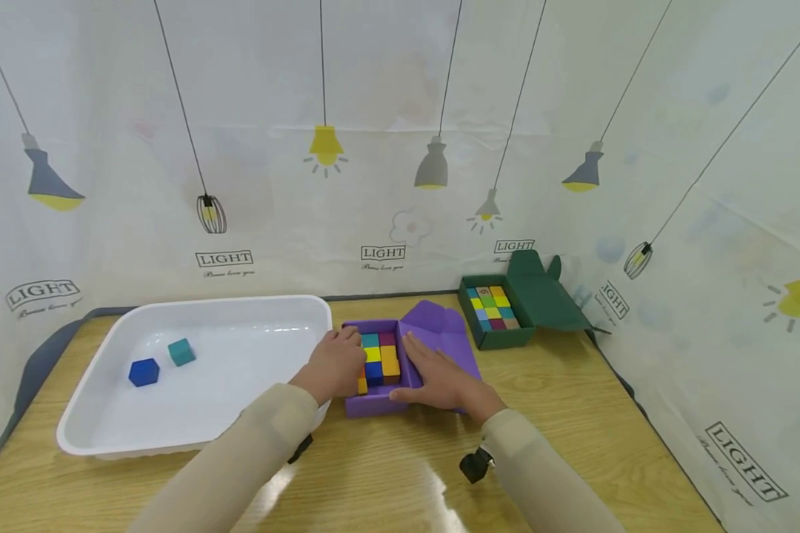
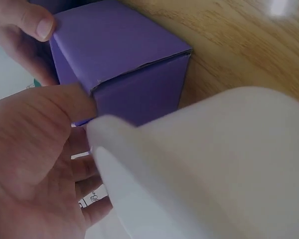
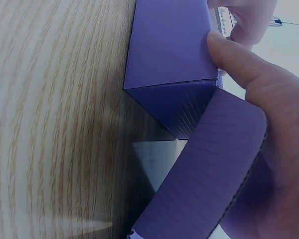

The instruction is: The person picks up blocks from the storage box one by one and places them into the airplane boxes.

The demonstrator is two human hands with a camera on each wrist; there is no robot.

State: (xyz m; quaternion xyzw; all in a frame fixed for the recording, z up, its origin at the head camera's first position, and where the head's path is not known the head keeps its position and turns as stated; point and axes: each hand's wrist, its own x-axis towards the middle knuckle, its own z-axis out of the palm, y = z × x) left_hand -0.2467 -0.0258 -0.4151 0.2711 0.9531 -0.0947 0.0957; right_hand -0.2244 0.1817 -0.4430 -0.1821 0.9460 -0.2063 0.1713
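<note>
A purple box (image 1: 375, 405) stands open on the table, its flap lid (image 1: 443, 333) folded out to the right. Inside are several coloured blocks (image 1: 381, 358). My left hand (image 1: 336, 363) reaches over the box's left wall, fingers bent downward. Its fingertips are hidden, so whether they pinch a block cannot be seen. In the left wrist view, the thumb (image 2: 74, 99) lies at the box's corner. With fingers extended, my right hand (image 1: 440, 377) rests along the right wall and lid; its thumb (image 3: 234, 55) touches the front wall's top edge.
A white tray (image 1: 193, 305) to the left holds a blue block (image 1: 144, 372) and a teal block (image 1: 181, 352); its right rim stands close beside the purple box. At the back right, an open green box (image 1: 507, 339) is packed with blocks. A printed curtain (image 1: 387, 215) surrounds the table.
</note>
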